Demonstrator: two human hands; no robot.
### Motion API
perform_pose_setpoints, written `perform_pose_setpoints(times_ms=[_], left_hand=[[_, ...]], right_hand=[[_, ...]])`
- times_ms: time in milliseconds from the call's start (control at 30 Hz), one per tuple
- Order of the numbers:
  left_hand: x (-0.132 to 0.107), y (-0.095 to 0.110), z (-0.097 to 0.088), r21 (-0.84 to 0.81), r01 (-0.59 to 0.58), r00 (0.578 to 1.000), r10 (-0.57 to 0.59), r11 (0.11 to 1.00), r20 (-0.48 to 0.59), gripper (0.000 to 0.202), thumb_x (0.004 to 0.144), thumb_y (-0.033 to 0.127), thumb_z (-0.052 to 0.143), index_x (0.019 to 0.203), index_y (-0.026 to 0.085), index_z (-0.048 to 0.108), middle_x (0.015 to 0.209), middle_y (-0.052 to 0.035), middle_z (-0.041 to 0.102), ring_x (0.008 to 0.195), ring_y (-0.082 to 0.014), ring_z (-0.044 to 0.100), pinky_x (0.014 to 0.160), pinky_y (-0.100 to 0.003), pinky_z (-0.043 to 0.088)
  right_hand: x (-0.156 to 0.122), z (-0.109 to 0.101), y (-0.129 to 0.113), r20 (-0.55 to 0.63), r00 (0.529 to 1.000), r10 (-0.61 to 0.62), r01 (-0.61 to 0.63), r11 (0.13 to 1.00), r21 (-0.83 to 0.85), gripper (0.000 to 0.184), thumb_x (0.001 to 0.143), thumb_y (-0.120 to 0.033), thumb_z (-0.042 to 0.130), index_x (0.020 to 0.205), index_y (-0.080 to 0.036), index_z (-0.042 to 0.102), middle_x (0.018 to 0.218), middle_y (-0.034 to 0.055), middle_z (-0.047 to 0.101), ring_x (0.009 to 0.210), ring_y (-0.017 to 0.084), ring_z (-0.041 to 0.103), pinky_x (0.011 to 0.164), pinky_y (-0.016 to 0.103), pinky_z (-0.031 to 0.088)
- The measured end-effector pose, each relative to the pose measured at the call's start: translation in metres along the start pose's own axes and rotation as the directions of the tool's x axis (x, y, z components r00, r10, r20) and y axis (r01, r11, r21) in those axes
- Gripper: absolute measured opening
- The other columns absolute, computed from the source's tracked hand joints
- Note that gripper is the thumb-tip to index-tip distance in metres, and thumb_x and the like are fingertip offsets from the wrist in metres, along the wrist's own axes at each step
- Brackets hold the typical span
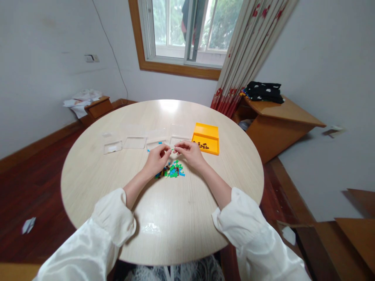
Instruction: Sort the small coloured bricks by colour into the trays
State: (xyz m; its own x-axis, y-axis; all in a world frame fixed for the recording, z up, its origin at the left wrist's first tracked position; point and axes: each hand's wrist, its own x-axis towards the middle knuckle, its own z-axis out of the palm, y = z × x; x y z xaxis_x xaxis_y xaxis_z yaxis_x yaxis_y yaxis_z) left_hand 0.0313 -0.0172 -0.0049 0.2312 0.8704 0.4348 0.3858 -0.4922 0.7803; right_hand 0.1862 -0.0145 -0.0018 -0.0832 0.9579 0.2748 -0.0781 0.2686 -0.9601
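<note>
My left hand [158, 159] and my right hand [191, 154] meet above the middle of the table, fingertips nearly touching and both closed in a pinch. A tiny green building brick [172, 149] shows between the fingertips, seemingly in the right hand's pinch. What the left fingers hold, if anything, is too small to tell. Just below the hands lies a loose pile of small building bricks [173, 170] in green, blue, brown and cream. The left hand covers part of it. Beyond the right hand, an open yellow box [215, 146] holds several dark brown bricks [205, 146].
Several clear plastic boxes with raised lids stand in a row, including a left one [113, 147] and a second one [134, 143]. A blue brick [160, 143] lies by the third. The round table [102, 187] faces a window. Folded dark cloth [263, 92] rests on a right-hand cabinet.
</note>
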Motion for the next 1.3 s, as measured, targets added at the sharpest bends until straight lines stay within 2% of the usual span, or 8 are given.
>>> perform_pose_setpoints(times_ms=[133, 367, 733, 967, 1133, 1300], left_hand=[[0.0, 0.0, 0.001, -0.052, -0.003, 0.999, 0.001, 0.999, -0.033, 0.019, 0.078, 0.032, 0.051, 0.07, 0.017, 0.057, 0.06, 0.002, 0.055, 0.052, -0.0098, 0.044, 0.052, -0.023, 0.033], [0.0, -0.002, 0.005, -0.185, 0.028, 0.999, -0.036, 0.982, -0.037, 0.022, 0.078, 0.037, 0.055, 0.07, 0.016, 0.059, 0.064, -0.0008, 0.061, 0.057, -0.0116, 0.052, 0.056, -0.024, 0.039], [0.0, -0.001, 0.007, -0.295, 0.068, 0.996, -0.081, 0.953, -0.031, 0.022, 0.074, 0.037, 0.059, 0.068, 0.016, 0.059, 0.064, -0.0011, 0.062, 0.06, -0.0124, 0.055, 0.059, -0.025, 0.041], [0.0, 0.004, 0.007, -0.391, 0.087, 0.995, -0.102, 0.916, -0.018, 0.023, 0.072, 0.038, 0.064, 0.066, 0.016, 0.06, 0.066, -0.0017, 0.064, 0.064, -0.0134, 0.059, 0.063, -0.025, 0.045], [-0.001, 0.007, 0.006, -0.429, 0.115, 0.993, -0.121, 0.896, 0.015, 0.025, 0.072, 0.04, 0.064, 0.067, 0.016, 0.06, 0.067, -0.0022, 0.064, 0.067, -0.0139, 0.059, 0.066, -0.026, 0.046], [-0.001, 0.01, 0.005, -0.437, 0.153, 0.988, -0.15, 0.887, 0.041, 0.027, 0.072, 0.043, 0.063, 0.067, 0.017, 0.059, 0.066, -0.001, 0.062, 0.063, -0.0128, 0.055, 0.061, -0.025, 0.043]], right_hand=[[0.0, 0.001, -0.003, -0.01, 0.999, 0.044, -0.043, 0.995, 0.086, 0.021, 0.06, -0.031, 0.074, 0.069, -0.017, 0.062, 0.06, -0.0011, 0.065, 0.06, 0.012, 0.062, 0.061, 0.027, 0.049], [-0.002, 0.001, -0.004, 0.017, 0.996, 0.088, -0.09, 0.989, 0.117, 0.027, 0.057, -0.037, 0.078, 0.066, -0.017, 0.062, 0.061, 0.0003, 0.067, 0.061, 0.013, 0.062, 0.061, 0.027, 0.05], [-0.001, 0.001, -0.002, 0.029, 0.997, 0.076, -0.079, 0.992, 0.097, 0.022, 0.06, -0.037, 0.076, 0.067, -0.018, 0.067, 0.063, 0.0005, 0.068, 0.058, 0.012, 0.06, 0.063, 0.029, 0.049], [-0.003, 0.002, -0.005, 0.02, 0.998, 0.059, -0.06, 0.996, 0.072, 0.019, 0.061, -0.035, 0.074, 0.066, -0.018, 0.068, 0.061, 0.0003, 0.067, 0.06, 0.012, 0.059, 0.061, 0.028, 0.045], [-0.002, 0.002, -0.005, 0.005, 0.999, 0.047, -0.047, 0.999, 0.011, 0.021, 0.064, -0.038, 0.071, 0.065, -0.017, 0.067, 0.059, -0.0008, 0.063, 0.057, 0.01, 0.053, 0.059, 0.026, 0.041], [-0.003, 0.002, -0.007, 0.007, 0.998, 0.059, -0.059, 0.998, 0.038, 0.026, 0.062, -0.043, 0.073, 0.063, -0.017, 0.066, 0.057, -0.0027, 0.06, 0.055, 0.009, 0.048, 0.059, 0.025, 0.039]])
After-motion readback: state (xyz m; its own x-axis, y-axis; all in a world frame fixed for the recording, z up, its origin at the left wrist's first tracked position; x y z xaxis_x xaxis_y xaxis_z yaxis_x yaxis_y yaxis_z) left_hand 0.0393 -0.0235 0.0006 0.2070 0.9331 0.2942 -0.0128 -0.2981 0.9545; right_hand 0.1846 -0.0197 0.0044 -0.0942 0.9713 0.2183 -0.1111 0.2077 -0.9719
